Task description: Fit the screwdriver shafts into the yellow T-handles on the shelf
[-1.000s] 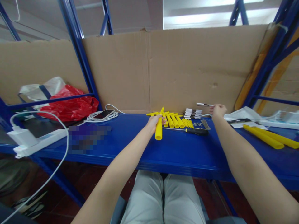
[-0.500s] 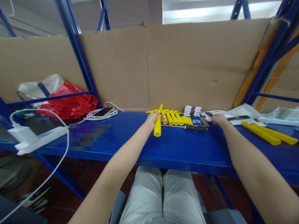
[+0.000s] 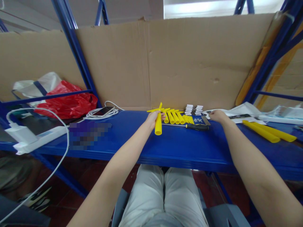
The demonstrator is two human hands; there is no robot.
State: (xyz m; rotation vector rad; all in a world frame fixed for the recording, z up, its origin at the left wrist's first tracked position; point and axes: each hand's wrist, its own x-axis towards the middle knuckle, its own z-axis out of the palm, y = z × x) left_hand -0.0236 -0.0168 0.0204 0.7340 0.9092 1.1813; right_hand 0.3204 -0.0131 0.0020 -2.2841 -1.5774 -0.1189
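Observation:
My left hand (image 3: pixel 153 119) is closed around a yellow plastic tube (image 3: pixel 158 127), whose open round end points toward me. Thin yellow blades stick out at its far end. Just right of it, several similar yellow tubes (image 3: pixel 175 118) lie in a row, with smaller yellow pieces (image 3: pixel 188 119) beside them. A screwdriver with a black handle (image 3: pixel 197 127) lies in front of these. My right hand (image 3: pixel 218 115) is at the back of the table by white plastic packaging (image 3: pixel 246 109), fingers curled down; what they grip is hidden. Near its fingertips are a small metal plate (image 3: pixel 205 120) and a blue card (image 3: pixel 198 120).
A stack of white pieces (image 3: pixel 193 109) stands against the cardboard wall (image 3: pixel 184 63). Two long yellow tubes (image 3: pixel 267 132) lie at the right. On the left are a coiled white cable (image 3: pixel 101 113), a power strip (image 3: pixel 42 138) and a red bag (image 3: pixel 71 101).
The view has shifted slightly. My right hand has drawn its fingers in near the packaging, and a dark strip beside them is less visible. My left hand keeps the yellow tube almost in place.

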